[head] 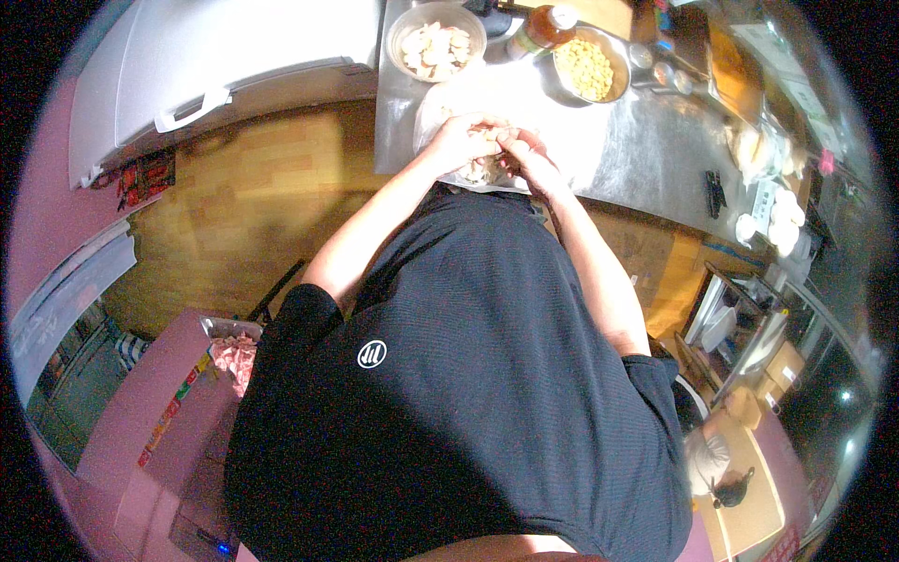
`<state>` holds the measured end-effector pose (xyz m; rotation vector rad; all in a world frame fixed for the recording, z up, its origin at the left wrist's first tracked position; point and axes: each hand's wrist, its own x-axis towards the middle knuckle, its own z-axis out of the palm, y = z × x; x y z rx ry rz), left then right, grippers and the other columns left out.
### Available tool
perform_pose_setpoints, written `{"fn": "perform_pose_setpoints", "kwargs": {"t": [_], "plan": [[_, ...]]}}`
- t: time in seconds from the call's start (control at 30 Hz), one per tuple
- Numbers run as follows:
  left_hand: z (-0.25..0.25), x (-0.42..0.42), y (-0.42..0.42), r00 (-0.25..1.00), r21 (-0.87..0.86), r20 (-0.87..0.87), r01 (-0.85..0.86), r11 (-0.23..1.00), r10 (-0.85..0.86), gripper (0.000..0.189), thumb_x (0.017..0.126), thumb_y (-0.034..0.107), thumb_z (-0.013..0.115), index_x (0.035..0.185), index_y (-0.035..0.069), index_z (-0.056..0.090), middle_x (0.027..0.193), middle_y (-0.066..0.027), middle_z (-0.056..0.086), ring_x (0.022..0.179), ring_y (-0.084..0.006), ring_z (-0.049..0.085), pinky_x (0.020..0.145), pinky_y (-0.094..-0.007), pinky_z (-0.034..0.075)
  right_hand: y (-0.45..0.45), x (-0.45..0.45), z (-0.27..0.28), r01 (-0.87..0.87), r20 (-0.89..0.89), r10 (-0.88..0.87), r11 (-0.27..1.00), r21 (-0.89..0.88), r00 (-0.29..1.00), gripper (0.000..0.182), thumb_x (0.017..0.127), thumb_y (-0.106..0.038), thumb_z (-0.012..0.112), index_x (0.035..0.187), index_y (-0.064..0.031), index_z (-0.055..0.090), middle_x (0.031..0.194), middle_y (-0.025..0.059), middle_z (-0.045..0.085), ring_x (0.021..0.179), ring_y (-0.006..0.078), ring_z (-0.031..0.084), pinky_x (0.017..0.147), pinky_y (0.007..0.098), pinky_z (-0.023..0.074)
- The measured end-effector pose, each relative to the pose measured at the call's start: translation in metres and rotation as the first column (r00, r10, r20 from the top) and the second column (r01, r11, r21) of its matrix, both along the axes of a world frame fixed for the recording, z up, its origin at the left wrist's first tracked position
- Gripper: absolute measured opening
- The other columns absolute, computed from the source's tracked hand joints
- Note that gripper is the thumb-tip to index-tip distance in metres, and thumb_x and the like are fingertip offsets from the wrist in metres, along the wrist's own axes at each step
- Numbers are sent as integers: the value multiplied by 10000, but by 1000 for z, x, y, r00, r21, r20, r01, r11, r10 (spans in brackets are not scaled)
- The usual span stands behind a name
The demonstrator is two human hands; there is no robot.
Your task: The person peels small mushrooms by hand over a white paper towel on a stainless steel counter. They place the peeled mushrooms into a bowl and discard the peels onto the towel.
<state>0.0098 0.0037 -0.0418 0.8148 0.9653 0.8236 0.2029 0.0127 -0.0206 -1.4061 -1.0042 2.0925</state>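
Both hands meet over a white plastic bag (583, 151) at the near edge of the steel table (653, 133). My left hand (460, 142) has its fingers curled around a small pale food piece (484, 132), partly hidden by the fingers. Thumb and fingers of my right hand (532, 160) pinch at that same piece, touching the left fingertips. Beneath the hands, more pale, thin pieces (477, 171) lie on the bag; glare blurs their outline. Beyond my left hand stands a clear round bowl (395, 55) containing pale sliced pieces (437, 50).
A metal pot (562, 88) of yellow kernels or beans (586, 67) and a white-capped bottle (537, 35) stand at the back. Several small cans or jars (660, 70) are beside them. A dark clip-like object (715, 193) lies rightward. A white chest freezer (232, 49) is left.
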Motion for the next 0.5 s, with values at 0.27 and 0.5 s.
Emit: {"fn": "perform_pose_setpoints", "kwargs": {"t": [0.27,0.5], "plan": [[1,9,-1,996,35,-84,-22,999,25,296,866,8,700,1159,22,665,989,-46,681,818,-110,642,692,-246,564,-12,-9,-28,118,39,-127,979,167,991,246,1011,-252,508,1119,-58,612,841,13,644,673,98,563,582,248,452],[23,3,3,981,-47,-194,-23,999,13,256,903,129,729,1140,48,676,985,-41,692,796,-104,646,703,-243,553,-12,-2,-31,81,51,-90,983,162,995,298,1003,-233,475,1187,-44,613,902,27,668,674,114,571,591,256,451]]}}
